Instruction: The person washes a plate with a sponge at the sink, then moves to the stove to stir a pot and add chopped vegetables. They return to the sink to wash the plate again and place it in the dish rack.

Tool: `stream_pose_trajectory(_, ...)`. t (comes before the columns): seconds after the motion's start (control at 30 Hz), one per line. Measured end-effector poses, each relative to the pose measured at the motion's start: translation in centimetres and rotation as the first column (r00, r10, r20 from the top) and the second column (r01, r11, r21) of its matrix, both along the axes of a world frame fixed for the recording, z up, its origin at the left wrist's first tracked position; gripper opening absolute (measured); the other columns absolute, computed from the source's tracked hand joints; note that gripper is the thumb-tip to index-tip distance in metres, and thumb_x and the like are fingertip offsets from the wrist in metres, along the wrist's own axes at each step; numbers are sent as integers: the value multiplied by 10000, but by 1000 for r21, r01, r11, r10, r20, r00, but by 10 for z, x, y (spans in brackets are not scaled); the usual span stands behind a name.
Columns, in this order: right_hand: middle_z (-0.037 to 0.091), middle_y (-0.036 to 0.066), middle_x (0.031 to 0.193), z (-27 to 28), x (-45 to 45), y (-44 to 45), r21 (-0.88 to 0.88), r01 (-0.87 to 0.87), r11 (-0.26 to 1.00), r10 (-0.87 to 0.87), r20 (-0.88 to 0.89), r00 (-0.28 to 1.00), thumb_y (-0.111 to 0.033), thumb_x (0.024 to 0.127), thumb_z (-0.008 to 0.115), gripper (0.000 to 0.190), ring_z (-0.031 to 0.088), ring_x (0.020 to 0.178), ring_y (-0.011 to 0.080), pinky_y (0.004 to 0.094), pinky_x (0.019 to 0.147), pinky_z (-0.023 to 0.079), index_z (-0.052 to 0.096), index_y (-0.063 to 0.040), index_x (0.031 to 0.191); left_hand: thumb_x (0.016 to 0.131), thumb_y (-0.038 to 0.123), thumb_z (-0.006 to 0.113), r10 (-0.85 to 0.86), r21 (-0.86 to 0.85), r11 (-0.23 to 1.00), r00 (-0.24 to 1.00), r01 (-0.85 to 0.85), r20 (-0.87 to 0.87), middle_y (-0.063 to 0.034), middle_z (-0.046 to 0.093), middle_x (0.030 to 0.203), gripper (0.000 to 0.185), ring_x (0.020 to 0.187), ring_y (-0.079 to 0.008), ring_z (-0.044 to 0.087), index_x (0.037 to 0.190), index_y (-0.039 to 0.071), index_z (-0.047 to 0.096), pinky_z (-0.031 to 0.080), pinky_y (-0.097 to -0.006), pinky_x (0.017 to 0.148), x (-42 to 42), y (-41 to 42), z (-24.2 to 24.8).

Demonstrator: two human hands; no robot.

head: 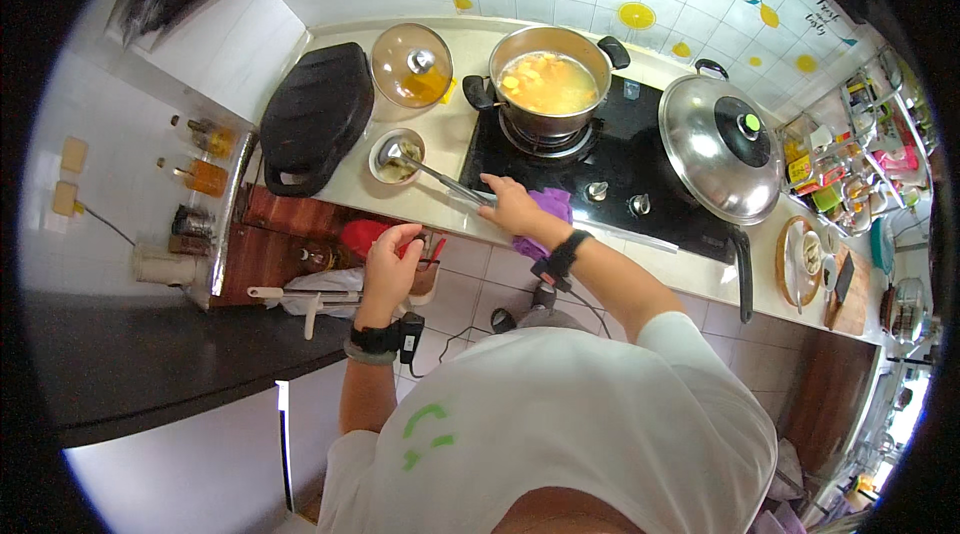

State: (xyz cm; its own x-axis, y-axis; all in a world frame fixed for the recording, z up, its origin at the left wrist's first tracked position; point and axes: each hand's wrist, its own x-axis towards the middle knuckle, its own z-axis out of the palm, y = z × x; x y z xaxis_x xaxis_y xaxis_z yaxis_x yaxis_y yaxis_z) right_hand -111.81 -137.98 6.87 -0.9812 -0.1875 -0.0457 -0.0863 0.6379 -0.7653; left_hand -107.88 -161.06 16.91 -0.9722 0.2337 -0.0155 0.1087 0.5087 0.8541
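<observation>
My right hand (516,208) is at the handle end of a metal ladle (450,183), its fingertips at the handle; whether it grips it I cannot tell. The ladle's bowl rests in a small white bowl (380,171) with pale food pieces. My left hand (394,264) is held in the air before the counter's edge, fingers apart and nothing in it. A steel pot (551,112) with yellowish soup and orange chunks stands on the left burner. Its likely glass lid (412,65) lies on the counter to the left. A purple cloth (553,205) is beside my right wrist.
A black electric griddle (319,117) stands at the counter's left end. On the cooktop (622,159), a wok with a domed steel lid (697,136) sits right, its handle (742,275) jutting over the front edge. Farther right are a knife (844,277) and cutting board (855,309).
</observation>
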Motion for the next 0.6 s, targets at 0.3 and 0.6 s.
stream_pose_trajectory(0.3, 516, 259, 1065, -27, -38, -36, -80, -129, 988, 144, 238, 960, -71, 727, 647, 704, 515, 989, 393, 417, 832, 424, 251, -10, 1306, 815, 48, 536, 96, -19, 995, 993, -95, 66, -104, 614, 976, 218, 892, -166, 584, 1017, -27, 572, 453, -276, 794, -24, 5, 0)
stream_pose_trajectory(0.6, 549, 225, 971, 13, -35, -31, -258, -10, 966, 12, 6, 1000, 1, 763, 415, 366, 538, 915, 374, 440, 779, 423, 452, -5, 1127, 836, 55, 522, 75, 8, 997, 994, -75, 75, -73, 606, 954, 206, 854, -133, 573, 1022, -20, 568, 452, -252, 766, -56, -11, 2)
